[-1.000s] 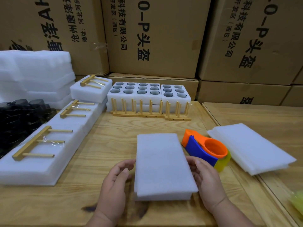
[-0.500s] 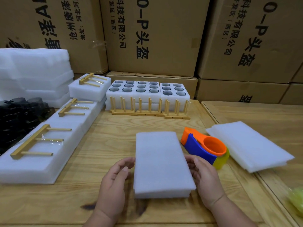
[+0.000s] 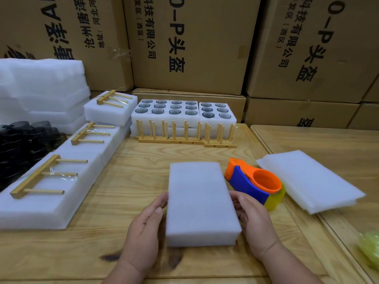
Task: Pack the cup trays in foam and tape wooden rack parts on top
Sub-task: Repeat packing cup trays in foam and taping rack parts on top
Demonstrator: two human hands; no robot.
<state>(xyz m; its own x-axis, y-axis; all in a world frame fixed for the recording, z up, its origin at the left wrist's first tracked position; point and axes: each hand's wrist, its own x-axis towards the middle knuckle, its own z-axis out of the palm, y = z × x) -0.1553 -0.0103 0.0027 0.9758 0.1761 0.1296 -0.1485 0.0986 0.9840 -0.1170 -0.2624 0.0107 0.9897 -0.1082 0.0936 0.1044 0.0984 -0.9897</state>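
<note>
Head view is showing a closed foam block (image 3: 202,201) lying flat on the wooden table (image 3: 127,160), its long side running away from the person. The left hand (image 3: 143,228) and right hand (image 3: 254,220) are flanking its near half, straight relaxed fingers resting against the two long sides, so each grip is staying wide and flat rather than closing round anything. That hold is probably squaring the foam lid over whatever sits inside; the contents are hidden, so I cannot tell whether a cup tray is in it.

A tape dispenser (image 3: 254,183) is sitting just beside the block's right edge, within easy reach of the right hand, likely waiting for the taping step. Farther right, loose foam sheets (image 3: 307,179) are lying stacked near the seam between two tabletops. Along the left, finished foam packs (image 3: 67,181) are lining up with wooden rack parts (image 3: 39,177) taped on top. At the back, open trays of cups (image 3: 180,109) are standing behind upright wooden racks (image 3: 184,136).

Bare table is lying open ahead of the block and to its left, giving room to slide it; the right side is crowded by the dispenser.
</note>
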